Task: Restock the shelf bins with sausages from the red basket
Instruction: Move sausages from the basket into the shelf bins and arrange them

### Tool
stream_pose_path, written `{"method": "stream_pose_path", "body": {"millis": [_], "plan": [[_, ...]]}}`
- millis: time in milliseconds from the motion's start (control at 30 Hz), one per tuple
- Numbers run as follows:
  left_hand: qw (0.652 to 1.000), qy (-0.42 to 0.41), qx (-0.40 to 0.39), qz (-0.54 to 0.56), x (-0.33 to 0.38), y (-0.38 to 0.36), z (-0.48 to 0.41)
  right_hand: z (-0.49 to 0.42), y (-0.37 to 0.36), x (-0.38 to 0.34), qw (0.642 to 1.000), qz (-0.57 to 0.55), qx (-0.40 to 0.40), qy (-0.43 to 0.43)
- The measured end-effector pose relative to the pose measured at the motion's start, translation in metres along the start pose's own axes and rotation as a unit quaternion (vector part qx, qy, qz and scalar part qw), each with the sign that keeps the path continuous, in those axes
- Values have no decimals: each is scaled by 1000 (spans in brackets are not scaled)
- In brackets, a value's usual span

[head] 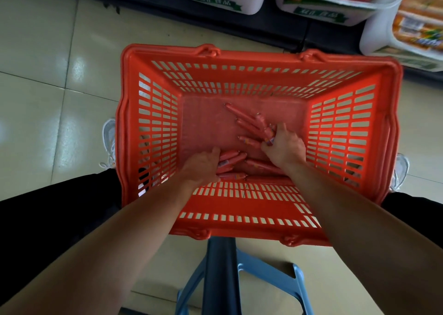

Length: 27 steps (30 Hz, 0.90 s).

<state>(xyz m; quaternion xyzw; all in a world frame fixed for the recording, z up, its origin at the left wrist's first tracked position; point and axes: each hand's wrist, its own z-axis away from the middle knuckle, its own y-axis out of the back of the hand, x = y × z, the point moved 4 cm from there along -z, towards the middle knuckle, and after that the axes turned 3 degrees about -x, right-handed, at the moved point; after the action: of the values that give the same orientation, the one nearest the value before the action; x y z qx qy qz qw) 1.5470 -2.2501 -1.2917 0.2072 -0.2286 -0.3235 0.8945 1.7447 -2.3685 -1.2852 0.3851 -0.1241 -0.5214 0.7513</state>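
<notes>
Down inside the red basket, which stands on the tiled floor just before the shelf, both hands reach the bottom, where the remaining sausages lie in a loose scatter. The 2 bare forearms come in over the near rim, angled toward each other. The left hand lies palm down at the near edge of the basket bottom, its thumb stretched forward and its fingers curled round several sausages that stick out to its right. The right hand sits a little farther in, knuckles up, wrist bent inward, its fingers closed round a bunch that fans out to the upper left. A few more sausages lie on the bottom between the 2 hands, touching neither as far as can be seen. Beyond the far rim, white shelf bins with green labels already hold red sausages. On either side of the basket a white shoe shows, and a blue stool stands below the near rim.
</notes>
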Motion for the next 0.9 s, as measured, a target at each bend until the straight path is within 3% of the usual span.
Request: {"method": "stream_pose_path", "body": {"millis": [100,200,333,467,600,900], "plan": [[999,-8,-6,-33,5,1,-3,-8,1,7,999,-38,-8,-10],[998,-22,5,-54,10,2,-5,-11,0,4,999,10,-31,23],[1000,-21,13,-12,9,1,-6,-12,-4,-3,995,44,-54,65],[998,23,37,37,-6,12,-7,-12,-3,-4,997,41,-40,52],[983,79,58,155,-32,27,-8,-15,-4,2,1000,-16,-16,9],[919,110,106,362,-35,62,-15,-10,-8,-5,998,-28,-48,27]]}}
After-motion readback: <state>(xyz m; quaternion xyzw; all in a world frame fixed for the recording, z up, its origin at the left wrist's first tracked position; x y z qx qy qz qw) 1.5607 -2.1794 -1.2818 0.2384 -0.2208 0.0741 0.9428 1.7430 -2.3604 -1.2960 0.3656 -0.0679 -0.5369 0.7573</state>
